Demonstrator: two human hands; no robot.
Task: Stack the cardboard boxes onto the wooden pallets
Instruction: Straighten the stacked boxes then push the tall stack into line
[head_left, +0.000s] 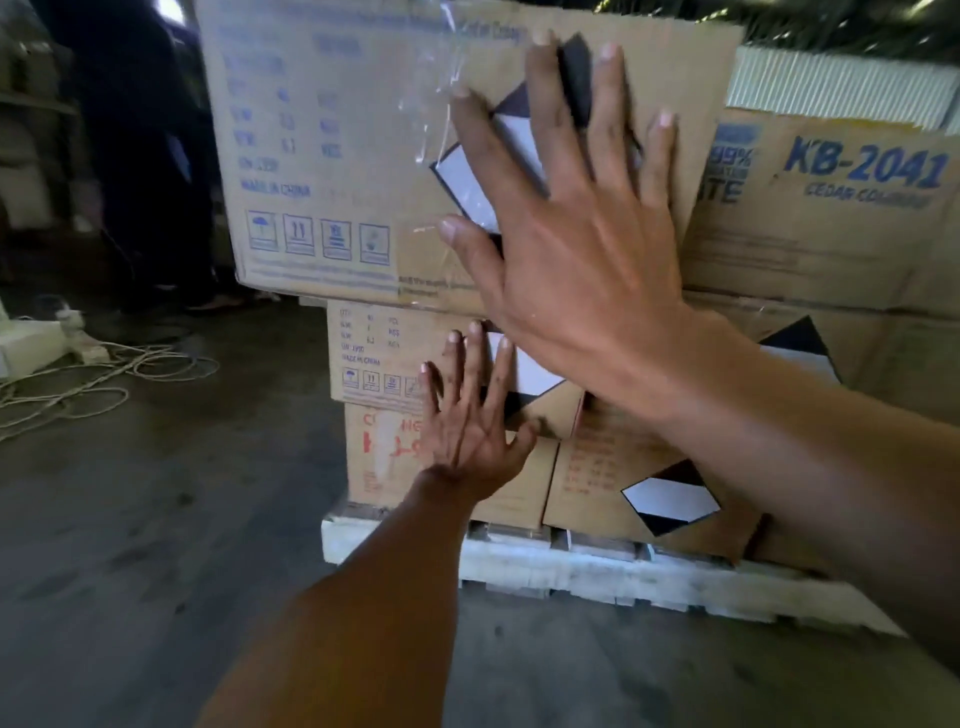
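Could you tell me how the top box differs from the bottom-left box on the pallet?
The top box carries blue print; the bottom-left box carries red. The top box overhangs to the left; the bottom-left box sits directly on the pallet. Both are brown cardboard.

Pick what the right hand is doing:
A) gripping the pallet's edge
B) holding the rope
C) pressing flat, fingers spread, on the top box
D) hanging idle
C: the right hand lies flat with fingers spread on the top box, covering part of its diamond label.
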